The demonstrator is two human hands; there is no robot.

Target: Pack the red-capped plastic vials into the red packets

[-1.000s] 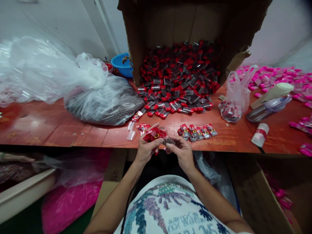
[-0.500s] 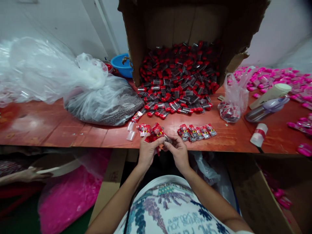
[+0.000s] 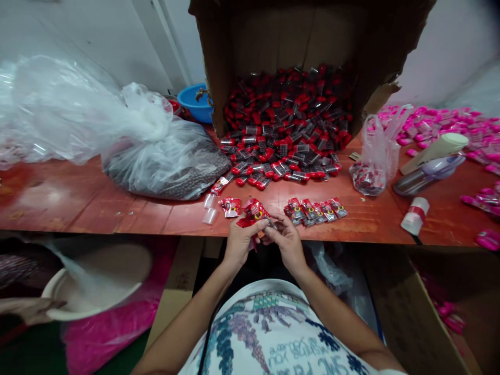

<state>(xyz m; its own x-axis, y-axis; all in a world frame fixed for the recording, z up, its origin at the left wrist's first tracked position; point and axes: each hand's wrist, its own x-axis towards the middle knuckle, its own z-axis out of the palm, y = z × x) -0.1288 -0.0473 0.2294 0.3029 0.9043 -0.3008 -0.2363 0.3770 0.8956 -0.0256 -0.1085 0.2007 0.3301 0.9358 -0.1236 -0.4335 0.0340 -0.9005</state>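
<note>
My left hand point(image 3: 240, 242) is closed on a shiny red printed packet point(image 3: 255, 208), just past the table's front edge. More red film shows under its thumb, perhaps further packets. My right hand point(image 3: 287, 242) pinches the dark, clear end of the same packet, its fingertips close to my left thumb. Behind my left hand lie a few similar red packets point(image 3: 232, 207) and two small clear plastic pieces point(image 3: 210, 216). To the right of my hands, several red packets point(image 3: 312, 211) rest in an overlapping row. My fingers hide the packet's lower end.
A torn cardboard box point(image 3: 213, 67) on its side spills red-capped clear containers point(image 3: 281, 151). Left stands a knotted bag of dark pieces point(image 3: 167, 161); right, a small plastic bag point(image 3: 369, 177), a bottle point(image 3: 425, 174) and pink items point(image 3: 449, 125). Another person's hand point(image 3: 33, 311) holds a white basin point(image 3: 70, 312).
My hands have shifted slightly, and the packet between them has turned a little. At lower left, the other person's basin has tilted, showing its inside, with a blurred whitish streak over it.
</note>
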